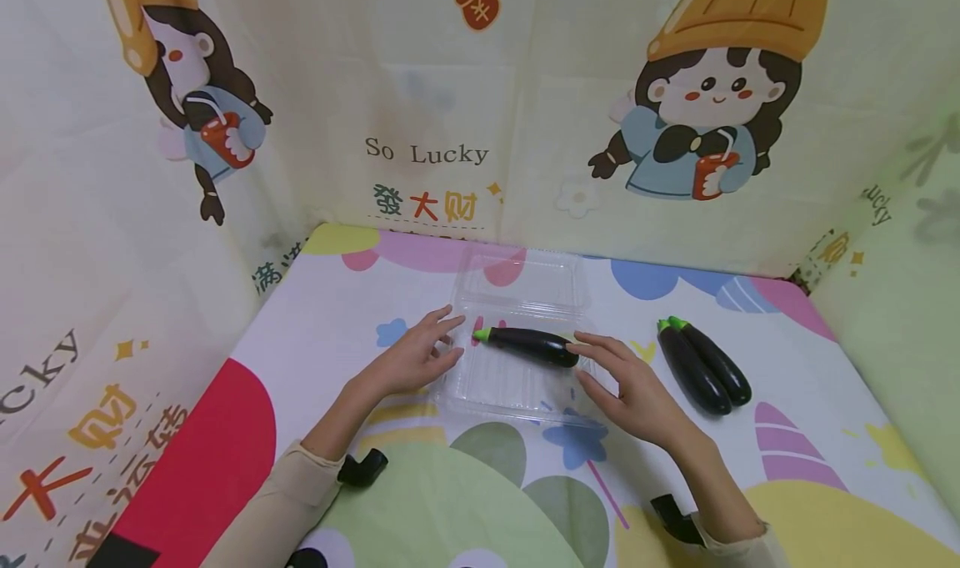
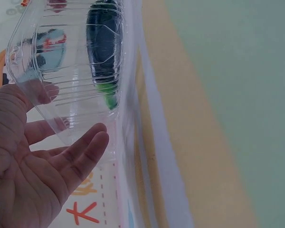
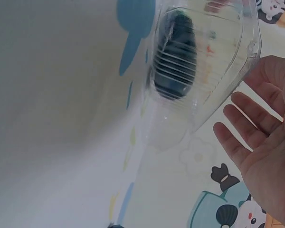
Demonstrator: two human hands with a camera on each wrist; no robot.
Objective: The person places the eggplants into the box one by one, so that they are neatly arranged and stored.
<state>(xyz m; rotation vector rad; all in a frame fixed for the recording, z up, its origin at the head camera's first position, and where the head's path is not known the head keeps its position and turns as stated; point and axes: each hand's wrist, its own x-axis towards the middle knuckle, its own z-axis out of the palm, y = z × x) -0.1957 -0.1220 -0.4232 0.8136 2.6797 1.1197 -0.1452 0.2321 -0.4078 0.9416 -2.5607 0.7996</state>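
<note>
A: Locate the eggplant.

B: Inside the clear plastic box, lying on its side. Long axis: left to right across the box, slightly slanted. The green stem faces the box's left wall; the fat end faces the right wall and sits a little closer to the person.

A: Which hand is nearer?

B: From where I stand, the right hand. Its fingertips are at the fat end, by the box's right side. The left hand is at the box's left side, just beside the stem.

A: State of the hands?

B: Both free: fingers loosely extended, grasping nothing. Whether a fingertip touches the box, I cannot tell.

A: Obstructions?

B: The lid lies folded back beyond the box, so access from above is uncovered. A low approach from either side would, I judge, meet the box's walls.

A: Other items?

B: Two other eggplants, side by side, right of the box, stems pointing away from the person.
</note>
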